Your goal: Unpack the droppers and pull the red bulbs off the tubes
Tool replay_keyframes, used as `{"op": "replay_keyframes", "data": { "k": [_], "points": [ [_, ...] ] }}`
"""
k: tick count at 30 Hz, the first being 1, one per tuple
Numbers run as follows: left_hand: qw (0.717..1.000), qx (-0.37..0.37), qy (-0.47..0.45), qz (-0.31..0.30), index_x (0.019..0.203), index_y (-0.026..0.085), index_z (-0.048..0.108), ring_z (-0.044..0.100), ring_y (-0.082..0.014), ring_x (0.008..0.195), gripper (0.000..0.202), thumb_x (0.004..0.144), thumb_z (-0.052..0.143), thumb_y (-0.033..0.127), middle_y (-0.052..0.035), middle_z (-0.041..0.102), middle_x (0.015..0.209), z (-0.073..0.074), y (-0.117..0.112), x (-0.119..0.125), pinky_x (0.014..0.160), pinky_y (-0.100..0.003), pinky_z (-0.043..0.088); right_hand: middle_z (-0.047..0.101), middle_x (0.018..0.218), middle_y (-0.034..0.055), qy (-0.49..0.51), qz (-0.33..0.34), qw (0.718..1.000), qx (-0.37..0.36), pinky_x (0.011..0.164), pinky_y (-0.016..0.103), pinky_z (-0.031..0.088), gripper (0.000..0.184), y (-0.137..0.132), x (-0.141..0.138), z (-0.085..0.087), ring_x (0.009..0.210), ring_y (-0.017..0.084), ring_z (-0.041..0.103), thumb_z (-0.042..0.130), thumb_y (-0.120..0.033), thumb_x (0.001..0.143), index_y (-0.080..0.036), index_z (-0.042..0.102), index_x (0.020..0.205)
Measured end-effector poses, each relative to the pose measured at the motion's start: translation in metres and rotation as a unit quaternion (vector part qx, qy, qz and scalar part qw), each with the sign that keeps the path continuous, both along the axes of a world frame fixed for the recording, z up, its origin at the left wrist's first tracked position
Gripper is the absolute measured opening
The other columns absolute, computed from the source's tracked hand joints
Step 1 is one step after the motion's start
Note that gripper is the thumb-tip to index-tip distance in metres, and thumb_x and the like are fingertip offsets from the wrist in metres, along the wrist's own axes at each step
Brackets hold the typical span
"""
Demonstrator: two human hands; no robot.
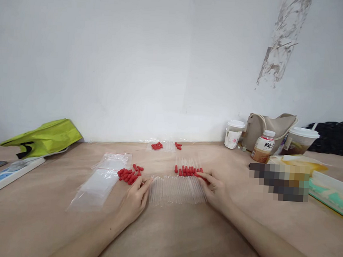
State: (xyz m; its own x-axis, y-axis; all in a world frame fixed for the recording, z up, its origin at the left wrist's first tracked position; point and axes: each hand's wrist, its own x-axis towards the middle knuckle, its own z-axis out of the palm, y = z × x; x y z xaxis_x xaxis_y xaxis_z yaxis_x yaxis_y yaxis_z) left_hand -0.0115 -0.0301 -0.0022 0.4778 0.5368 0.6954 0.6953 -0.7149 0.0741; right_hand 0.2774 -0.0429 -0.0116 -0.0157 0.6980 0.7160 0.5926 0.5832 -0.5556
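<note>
A row of clear thin tubes (176, 189) lies side by side on the table between my hands. My left hand (135, 200) is at the left end of this row, thumb and fingers drawn together; what they hold, if anything, is hidden. Just beyond it lies a heap of loose red rubber bulbs (127, 176). Behind the tubes lie several droppers (189, 170), clear tubes with red bulbs toward me. My right hand (218, 191) is at their right end, fingers closed around a red bulb that shows partly under the fingertips.
Clear zip bags (98, 186) lie at left, near a power strip (14, 175) and a yellow-green bag (49, 136). More bagged red-bulbed droppers (167, 146) lie by the wall. At right stand a paper cup (234, 135), a bottle (263, 147), a beige bag (276, 125) and a plastic cup (300, 142).
</note>
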Motion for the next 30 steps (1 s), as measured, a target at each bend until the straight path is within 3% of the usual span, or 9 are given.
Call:
{"op": "replay_keyframes", "data": {
  "k": [6,13,19,30],
  "points": [
    [0.997,0.068,0.025,0.02,0.104,0.016,0.054,0.052,-0.014,0.072,0.029,0.085,0.033,0.01,-0.0042,0.049,0.079,-0.003,0.009,-0.006,0.066,-0.025,0.047,0.056,0.067,0.0032,0.071,-0.127,0.983,-0.109,0.052,0.026,0.042,0.035,0.016,0.037,-0.001,0.056,0.013,0.049,0.053,-0.04,0.074,-0.013,0.06,0.094],
    [0.994,0.054,0.085,0.035,0.083,0.015,0.055,0.054,-0.016,0.071,0.024,0.086,0.032,0.011,-0.0056,0.054,0.078,-0.006,0.01,-0.006,0.062,-0.027,0.048,0.061,0.063,0.002,0.074,-0.118,0.977,-0.164,0.048,0.023,0.037,0.032,0.023,0.051,-0.006,0.052,0.012,0.049,0.058,-0.047,0.067,-0.016,0.059,0.074],
    [0.998,0.0,0.062,-0.025,0.085,0.017,0.058,0.057,-0.0151,0.079,0.02,0.087,0.038,0.019,-0.0057,0.057,0.086,0.001,0.005,-0.007,0.071,-0.028,0.049,0.064,0.068,0.0016,-0.014,-0.122,0.982,-0.144,0.056,0.025,0.038,0.026,0.015,0.042,-0.002,0.062,0.015,0.054,0.055,-0.044,0.071,-0.019,0.063,0.07],
    [0.996,-0.018,0.084,-0.022,0.098,0.018,0.06,0.057,-0.0198,0.09,0.025,0.083,0.048,0.034,-0.0086,0.058,0.099,0.005,-0.001,-0.01,0.077,-0.033,0.05,0.063,0.068,0.0018,-0.204,-0.143,0.968,-0.028,0.068,0.03,0.03,0.017,0.009,0.027,0.004,0.072,0.018,0.051,0.059,-0.037,0.072,-0.022,0.064,0.067]
  ]
}}
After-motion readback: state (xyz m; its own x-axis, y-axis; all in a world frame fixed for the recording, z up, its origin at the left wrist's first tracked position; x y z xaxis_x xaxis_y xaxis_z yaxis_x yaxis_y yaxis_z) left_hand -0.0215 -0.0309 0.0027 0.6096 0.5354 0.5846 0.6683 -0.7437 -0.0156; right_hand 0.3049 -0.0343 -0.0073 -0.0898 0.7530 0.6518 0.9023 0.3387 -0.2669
